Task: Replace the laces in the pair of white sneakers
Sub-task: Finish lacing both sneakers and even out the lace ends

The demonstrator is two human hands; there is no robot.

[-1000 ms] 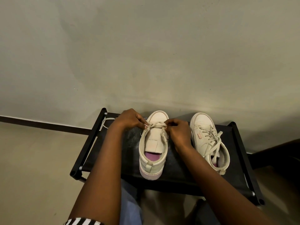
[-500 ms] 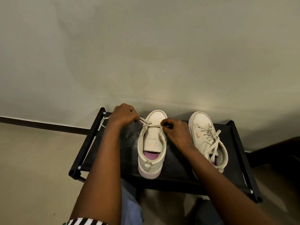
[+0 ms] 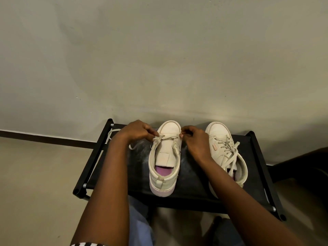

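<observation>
Two bare hands thread an off-white low-top sneaker with a thick pinkish sole (image 3: 164, 174) that stands mid-way along a black fabric-topped, metal-framed bench (image 3: 193, 181), toe toward the far edge and heel at the near edge. The left hand (image 3: 135, 131) pinches a flat cream shoelace (image 3: 166, 137) between thumb and forefinger at the shoe's left side, the remaining fingers curled in. The right hand (image 3: 196, 142) pinches the same lace at the shoe's right side, fingers likewise tucked. The lace crosses only the eyelets closest to the toe. Behind it the tongue lies uncovered, and a purple insole (image 3: 163, 170) shows in the opening.

A pale strand of lace (image 3: 113, 133) loops at the bench's far left corner, behind the left wrist; whether it belongs to the pinched lace cannot be told.

A second off-white sneaker, fully laced (image 3: 224, 148), sits near the bench's right edge, just beside the right wrist, toe toward the far edge, its lace ends loose over the opening and its heel partly hidden by the right forearm.

The bench stands against a plain pale wall (image 3: 159, 59) on a beige floor (image 3: 35, 183). A black-and-white striped sleeve (image 3: 87, 244) shows at the bottom of the view.
</observation>
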